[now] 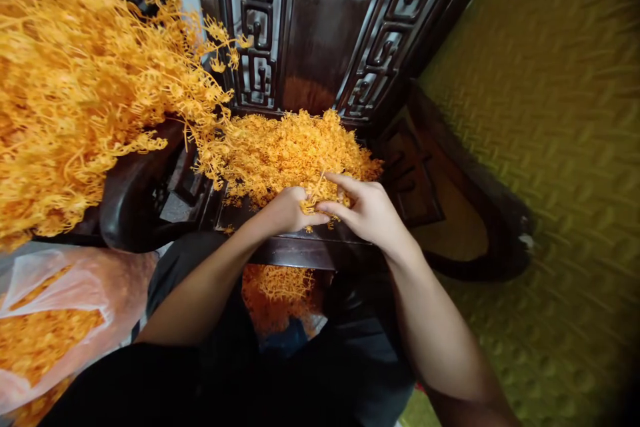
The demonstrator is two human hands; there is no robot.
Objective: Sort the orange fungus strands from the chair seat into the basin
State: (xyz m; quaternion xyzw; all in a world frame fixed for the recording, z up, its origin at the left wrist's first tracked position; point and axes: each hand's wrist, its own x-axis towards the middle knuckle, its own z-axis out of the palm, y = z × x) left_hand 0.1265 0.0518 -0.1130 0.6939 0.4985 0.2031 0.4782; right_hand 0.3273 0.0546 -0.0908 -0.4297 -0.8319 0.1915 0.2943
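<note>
A heap of small yellow-orange plastic flower pieces (295,147) lies on the seat of a dark wooden chair. At its front edge, my left hand (287,211) is closed, thumb and fingers pinching a small yellow flower sprig (316,192). Beside it on the right, my right hand (369,212) has its thumb and index finger apart, with yellow pieces between them. The index fingertip reaches the sprig's thin stem. Whether the other right fingers touch any pieces is hidden. A few loose bits lie on the seat edge (300,252) under the hands.
A large bundle of yellow flower sprigs (75,93) overhangs the chair's left armrest (133,203). At lower left, a clear plastic bag (120,280) holds more pieces. More yellow pieces (285,282) show below the seat. A carved chair back (320,40) rises behind; a woven yellow-green surface (555,127) is at right.
</note>
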